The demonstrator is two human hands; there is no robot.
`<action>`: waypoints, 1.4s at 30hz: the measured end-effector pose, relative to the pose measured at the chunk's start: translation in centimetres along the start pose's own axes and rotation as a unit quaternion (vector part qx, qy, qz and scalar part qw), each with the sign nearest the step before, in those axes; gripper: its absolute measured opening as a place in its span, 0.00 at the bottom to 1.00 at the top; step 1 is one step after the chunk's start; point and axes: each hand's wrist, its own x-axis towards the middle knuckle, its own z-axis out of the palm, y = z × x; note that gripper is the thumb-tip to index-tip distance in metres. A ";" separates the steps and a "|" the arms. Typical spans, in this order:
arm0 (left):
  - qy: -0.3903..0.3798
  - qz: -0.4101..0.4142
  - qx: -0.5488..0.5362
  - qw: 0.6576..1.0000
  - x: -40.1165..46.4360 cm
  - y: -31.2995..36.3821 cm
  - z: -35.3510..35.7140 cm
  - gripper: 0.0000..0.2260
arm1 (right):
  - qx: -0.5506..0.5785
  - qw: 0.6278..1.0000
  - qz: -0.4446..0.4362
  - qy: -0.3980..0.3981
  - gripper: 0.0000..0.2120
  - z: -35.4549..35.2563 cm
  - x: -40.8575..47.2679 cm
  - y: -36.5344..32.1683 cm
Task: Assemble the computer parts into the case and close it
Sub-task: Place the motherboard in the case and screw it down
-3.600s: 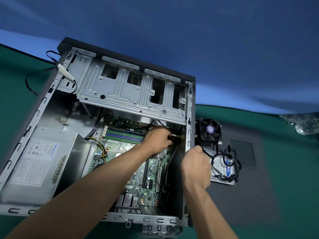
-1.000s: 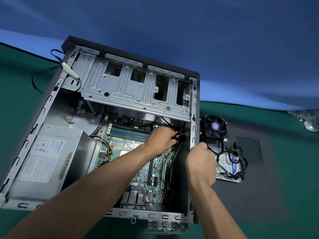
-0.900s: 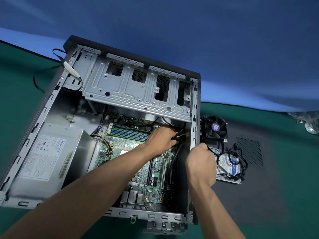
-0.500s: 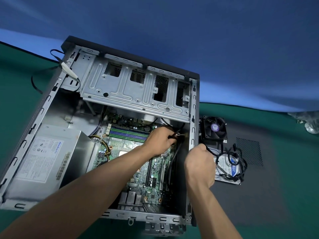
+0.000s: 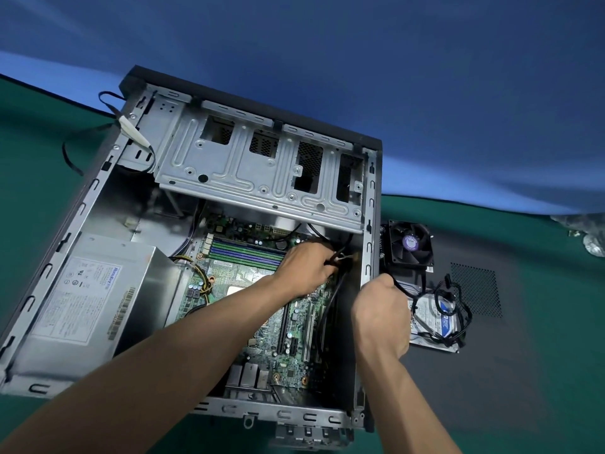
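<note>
Open case [image 5: 370, 224] on its side, left hand [image 5: 306, 268] inside pinching black cables [image 5: 340, 257] over motherboard [image 5: 255, 273], right hand [image 5: 381, 317] fisted around a cable at case's 3 o'clock rim, fan [image 5: 411, 247] and drive [image 5: 432, 319] outside at 3 o'clock.

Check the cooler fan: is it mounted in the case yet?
Out. The cooler fan sits on the side panel outside the case, beside the hard drive; the motherboard shows no fan mounted.

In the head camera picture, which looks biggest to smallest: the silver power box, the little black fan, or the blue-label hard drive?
1. Power supply, clearly largest.
2. Hard drive and fan: alike in size, cables hide part of the drive, so unranked.
</note>
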 end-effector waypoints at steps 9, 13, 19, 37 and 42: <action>-0.012 0.040 0.095 0.995 -0.3 0.4 -0.1 0.15 | 0.002 1.000 0.003 0.000 0.19 0.1 0.2 0.0; -0.005 0.035 0.082 0.996 -0.4 0.5 0.2 0.08 | 0.049 0.999 0.024 0.000 0.21 -0.1 0.3 -0.2; 0.002 0.045 0.086 0.995 -0.8 0.2 0.3 0.06 | 0.058 0.998 0.021 0.001 0.22 -0.1 -0.1 -0.3; 0.003 0.012 0.090 0.996 -1.4 1.2 0.1 0.07 | 0.098 0.995 0.019 0.011 0.24 -0.2 -0.3 -0.1; 0.021 0.006 0.041 0.999 -3.0 0.9 0.2 0.14 | 0.091 0.996 -0.024 0.001 0.21 -0.2 0.0 0.4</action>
